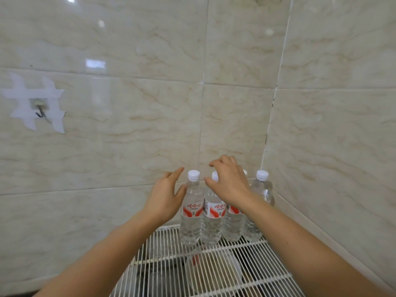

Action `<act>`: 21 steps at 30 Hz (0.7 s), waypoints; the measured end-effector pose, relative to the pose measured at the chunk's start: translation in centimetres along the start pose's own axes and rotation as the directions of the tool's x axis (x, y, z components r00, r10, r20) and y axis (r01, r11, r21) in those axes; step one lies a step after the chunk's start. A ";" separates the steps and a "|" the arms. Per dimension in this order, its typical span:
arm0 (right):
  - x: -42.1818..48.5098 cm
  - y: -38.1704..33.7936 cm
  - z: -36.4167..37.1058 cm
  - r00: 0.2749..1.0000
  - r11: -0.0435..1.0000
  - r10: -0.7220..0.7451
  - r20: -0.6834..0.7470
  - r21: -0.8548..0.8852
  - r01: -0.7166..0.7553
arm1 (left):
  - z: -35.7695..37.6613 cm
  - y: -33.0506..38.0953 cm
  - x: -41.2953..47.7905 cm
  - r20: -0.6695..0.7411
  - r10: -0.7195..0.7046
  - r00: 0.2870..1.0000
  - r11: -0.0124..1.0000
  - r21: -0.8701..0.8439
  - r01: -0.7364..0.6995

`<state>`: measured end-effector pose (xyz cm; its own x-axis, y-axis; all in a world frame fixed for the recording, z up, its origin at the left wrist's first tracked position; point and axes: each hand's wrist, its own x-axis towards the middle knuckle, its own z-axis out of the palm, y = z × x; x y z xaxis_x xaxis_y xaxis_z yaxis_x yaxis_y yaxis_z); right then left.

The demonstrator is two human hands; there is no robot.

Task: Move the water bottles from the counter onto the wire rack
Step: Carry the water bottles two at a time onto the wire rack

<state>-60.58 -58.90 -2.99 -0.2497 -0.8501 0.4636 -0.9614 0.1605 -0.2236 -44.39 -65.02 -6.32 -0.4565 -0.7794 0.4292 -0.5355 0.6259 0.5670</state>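
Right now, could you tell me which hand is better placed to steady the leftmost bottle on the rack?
Probably left. The left hand is open right beside the leftmost bottle, thumb near its shoulder; the right hand hovers over the second bottle.

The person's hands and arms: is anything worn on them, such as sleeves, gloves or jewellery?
Nothing worn shows. The left hand and right hand have no gloves, rings or watch; the left forearm and right forearm are bare to the picture's edge.

Clear water bottles with white caps and red-and-white labels, white wire rack, cream veined tiles.
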 end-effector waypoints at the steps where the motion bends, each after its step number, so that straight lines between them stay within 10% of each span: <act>1: -0.2 -0.8 0.0 0.999 0.999 -0.018 -0.027 0.044 0.019 | -0.6 -0.6 -0.7 -0.023 -0.003 1.000 1.000 0.013 0.003; 11: -6.4 -16.6 7.3 0.975 0.894 -0.212 0.068 0.417 0.165 | -10.6 -12.0 -13.2 -0.130 -0.292 0.948 0.940 0.142 0.309; 21: -21.2 -39.4 16.9 0.815 0.868 -0.430 0.388 0.427 0.254 | -23.6 -25.5 -36.0 -0.141 -0.606 0.783 0.746 0.243 0.621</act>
<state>-15.46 -55.72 -18.50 0.2547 -0.9566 0.1415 -0.8483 -0.2912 -0.4422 2.44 -53.62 -19.58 0.0673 -0.9935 0.0919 -0.8549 -0.0099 0.5187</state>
